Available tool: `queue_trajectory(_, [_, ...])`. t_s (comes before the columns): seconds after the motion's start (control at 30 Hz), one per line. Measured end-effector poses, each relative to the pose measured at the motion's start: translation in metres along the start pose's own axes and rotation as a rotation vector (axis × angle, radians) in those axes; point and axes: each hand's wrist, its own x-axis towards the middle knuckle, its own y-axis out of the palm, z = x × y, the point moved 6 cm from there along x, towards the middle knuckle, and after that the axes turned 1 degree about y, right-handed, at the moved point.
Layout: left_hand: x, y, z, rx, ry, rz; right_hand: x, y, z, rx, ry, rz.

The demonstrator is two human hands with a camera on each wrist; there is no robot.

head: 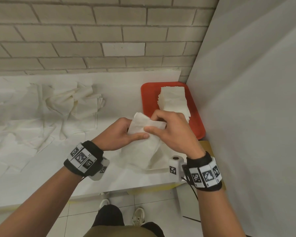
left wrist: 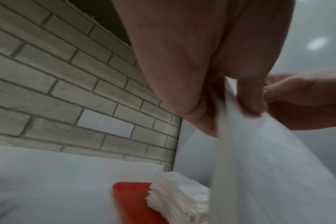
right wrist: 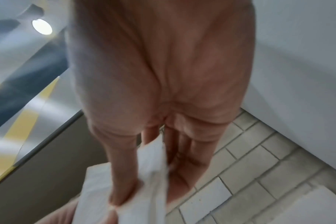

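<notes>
Both hands hold one white paper napkin (head: pixel 144 134) above the white table, in front of me. My left hand (head: pixel 121 134) pinches its left side between thumb and fingers. My right hand (head: pixel 169 130) pinches its upper right part, thumb on the near face. The napkin (left wrist: pixel 269 159) hangs down from the left hand (left wrist: pixel 211 94) in the left wrist view. The right wrist view has the right hand's (right wrist: pixel 144 174) thumb pressed on the napkin (right wrist: pixel 125 189). A stack of folded napkins (head: pixel 174 101) lies on a red tray (head: pixel 148 98) just beyond my hands.
A loose heap of unfolded napkins (head: pixel 55 106) covers the left of the table (head: pixel 123 88). A brick wall (head: pixel 92 40) runs along the back and a white panel (head: pixel 255 100) closes the right side. The table's front edge is near my feet.
</notes>
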Motion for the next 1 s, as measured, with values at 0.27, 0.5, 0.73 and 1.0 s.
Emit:
queue_trajectory(0.27, [0.016,0.023,0.036,-0.044,-0.104,-0.109,-0.070,-0.030,-0.093,0.185,0.380,-0.543])
queue_trajectory(0.5, [0.033,0.089,0.073,0.431,-0.102,-0.121,-0.097,0.020,-0.150,-0.286,0.534,-0.483])
queue_trajectory(0.73, [0.042,0.122,0.074,1.024,0.098,-0.096,-0.090,0.033,-0.157,-0.730,0.555,-0.329])
queue_trajectory(1.0, [0.050,0.150,0.052,1.023,0.122,0.226,-0.055,0.058,-0.154,-0.552,0.483,0.128])
